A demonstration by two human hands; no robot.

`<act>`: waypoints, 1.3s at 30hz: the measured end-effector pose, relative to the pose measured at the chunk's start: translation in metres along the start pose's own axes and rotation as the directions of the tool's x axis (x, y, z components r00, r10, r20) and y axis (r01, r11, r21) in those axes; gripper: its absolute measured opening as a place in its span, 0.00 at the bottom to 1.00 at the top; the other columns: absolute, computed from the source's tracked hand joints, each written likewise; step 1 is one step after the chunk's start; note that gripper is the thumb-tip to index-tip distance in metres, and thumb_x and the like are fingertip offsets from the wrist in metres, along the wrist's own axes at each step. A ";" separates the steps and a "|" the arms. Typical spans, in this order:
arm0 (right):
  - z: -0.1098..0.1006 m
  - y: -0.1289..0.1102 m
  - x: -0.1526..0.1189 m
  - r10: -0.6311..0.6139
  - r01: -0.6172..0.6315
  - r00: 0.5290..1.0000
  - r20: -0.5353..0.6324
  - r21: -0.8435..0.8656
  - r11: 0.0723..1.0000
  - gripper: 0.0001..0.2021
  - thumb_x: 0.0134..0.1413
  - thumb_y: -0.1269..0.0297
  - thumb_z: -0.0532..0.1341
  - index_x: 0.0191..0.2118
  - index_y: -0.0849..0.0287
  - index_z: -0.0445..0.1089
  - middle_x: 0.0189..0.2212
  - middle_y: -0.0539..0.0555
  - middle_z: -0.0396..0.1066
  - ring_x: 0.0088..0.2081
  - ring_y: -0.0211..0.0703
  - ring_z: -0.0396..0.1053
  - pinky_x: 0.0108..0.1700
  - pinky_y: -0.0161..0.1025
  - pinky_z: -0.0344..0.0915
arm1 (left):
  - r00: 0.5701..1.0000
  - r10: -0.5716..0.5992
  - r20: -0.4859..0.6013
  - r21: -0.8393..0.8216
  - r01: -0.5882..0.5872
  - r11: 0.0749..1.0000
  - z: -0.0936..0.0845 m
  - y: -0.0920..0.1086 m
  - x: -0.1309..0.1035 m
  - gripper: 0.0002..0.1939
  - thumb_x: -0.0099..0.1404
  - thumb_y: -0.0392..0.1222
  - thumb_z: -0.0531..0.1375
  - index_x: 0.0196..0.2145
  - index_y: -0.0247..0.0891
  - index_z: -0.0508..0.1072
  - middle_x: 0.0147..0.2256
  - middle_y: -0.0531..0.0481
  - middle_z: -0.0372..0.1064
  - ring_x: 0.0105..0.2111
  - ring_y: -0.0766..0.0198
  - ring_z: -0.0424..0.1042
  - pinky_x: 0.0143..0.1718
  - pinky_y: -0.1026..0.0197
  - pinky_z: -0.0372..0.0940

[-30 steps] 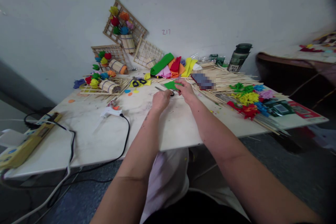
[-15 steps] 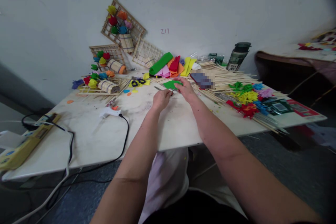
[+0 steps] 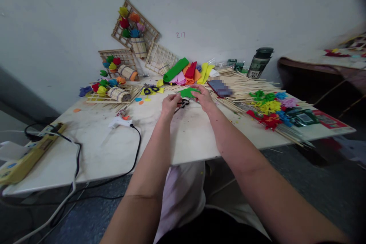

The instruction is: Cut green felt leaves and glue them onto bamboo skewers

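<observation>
A small green felt or cloth piece (image 3: 188, 92) is held above the table by my right hand (image 3: 204, 98), whose thumb and fingers pinch its right side. My left hand (image 3: 170, 103) is closed, its fingertips close together by the left edge of the green piece. Whether they grip that edge or something else is hidden. Just below the fingertips is a pair of black-handled scissors (image 3: 185, 102), its blades pointing down and left.
Folded coloured felt (image 3: 190, 71), a phone (image 3: 219, 88) and many thin sticks (image 3: 243, 84) lie behind. Felt flowers (image 3: 270, 106) are at right, a dark bottle (image 3: 259, 63) behind. Another pair of scissors (image 3: 150, 90) and a corded white glue gun (image 3: 120, 122) lie left; a power strip (image 3: 37, 152) farther left.
My left hand has shifted slightly left. The scissors' handles now show beside it and the blades point lower left. My right hand still holds the green piece, nearly in place.
</observation>
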State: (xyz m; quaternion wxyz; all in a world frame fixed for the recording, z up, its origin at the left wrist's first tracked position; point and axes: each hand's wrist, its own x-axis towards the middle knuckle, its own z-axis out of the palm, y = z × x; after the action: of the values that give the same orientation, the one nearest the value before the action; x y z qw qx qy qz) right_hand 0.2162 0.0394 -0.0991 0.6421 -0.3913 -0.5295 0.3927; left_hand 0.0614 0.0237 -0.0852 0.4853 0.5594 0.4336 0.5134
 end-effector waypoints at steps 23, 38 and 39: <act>-0.001 -0.005 -0.002 0.053 -0.053 0.999 0.008 0.123 0.991 0.18 0.34 0.64 0.63 0.38 0.58 0.67 0.24 0.44 0.63 0.18 0.28 0.54 0.20 0.30 0.51 | 0.965 -0.002 -0.264 0.660 0.182 0.729 -0.024 -0.006 0.015 0.04 0.52 0.41 0.60 0.26 0.39 0.72 0.19 0.51 0.66 0.24 0.64 0.64 0.27 0.64 0.52; 0.000 -0.012 -0.006 0.090 -0.112 0.987 0.136 0.159 0.981 0.18 0.33 0.65 0.65 0.37 0.59 0.68 0.27 0.46 0.67 0.21 0.29 0.57 0.21 0.30 0.52 | 0.813 -0.226 0.537 0.002 0.267 0.964 -0.013 -0.004 -0.001 0.16 0.51 0.45 0.65 0.34 0.29 0.75 0.21 0.49 0.69 0.16 0.75 0.61 0.15 0.70 0.46; 0.000 -0.012 -0.007 0.086 -0.109 0.986 0.142 0.158 0.981 0.18 0.33 0.65 0.65 0.37 0.59 0.68 0.27 0.46 0.67 0.21 0.29 0.57 0.21 0.30 0.52 | 0.806 -0.235 0.543 -0.004 0.282 0.959 -0.013 -0.004 -0.001 0.16 0.52 0.44 0.65 0.34 0.28 0.74 0.21 0.49 0.69 0.16 0.75 0.62 0.14 0.70 0.44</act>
State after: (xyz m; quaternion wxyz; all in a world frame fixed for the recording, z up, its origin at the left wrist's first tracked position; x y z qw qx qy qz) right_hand 0.2169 0.0286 -0.0906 0.6152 -0.3349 -0.5173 0.4917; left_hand 0.0485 0.0248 -0.0889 0.6758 0.5952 0.3302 0.2829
